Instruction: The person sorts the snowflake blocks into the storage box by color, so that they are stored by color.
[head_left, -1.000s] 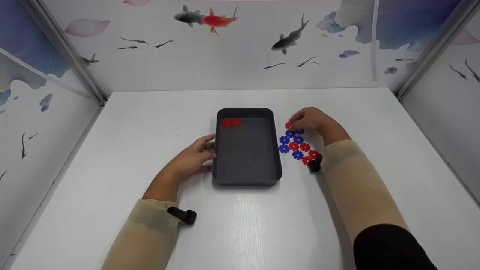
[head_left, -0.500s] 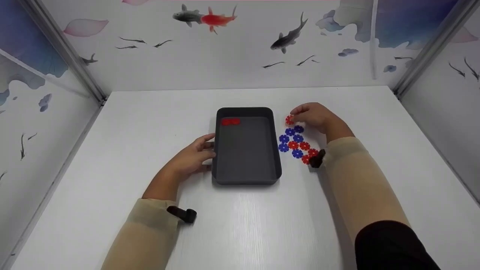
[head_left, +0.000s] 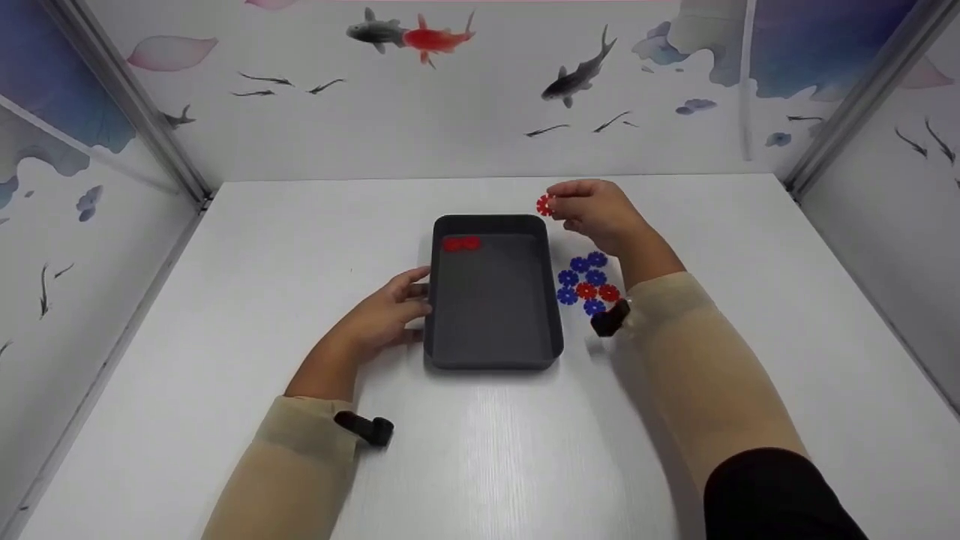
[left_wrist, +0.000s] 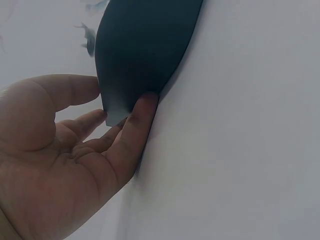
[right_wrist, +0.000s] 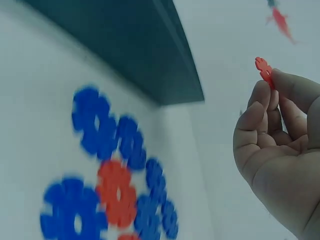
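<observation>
A dark grey rectangular tray (head_left: 495, 300) stands on the white table, with two red snowflake discs (head_left: 461, 244) lying in its far left corner. My left hand (head_left: 382, 319) touches the tray's left wall with extended fingertips, and the left wrist view shows the thumb and fingers (left_wrist: 135, 125) against that wall. Raised beyond the tray's far right corner, my right hand (head_left: 596, 210) pinches a red snowflake disc (head_left: 545, 205) between thumb and fingertips. In the right wrist view this pinched disc (right_wrist: 263, 69) sticks up edge-on from the fingertips.
Several blue snowflake discs (head_left: 568, 295) and a few red ones (head_left: 608, 292) lie flat right of the tray, partly hidden under my right forearm and its wrist camera (head_left: 611, 319). Printed wall panels (head_left: 480, 142) enclose the table's back and sides.
My right hand has lifted the red disc from the group's far end and carried it up and left, near the tray's far right corner. The left hand has stayed put.
</observation>
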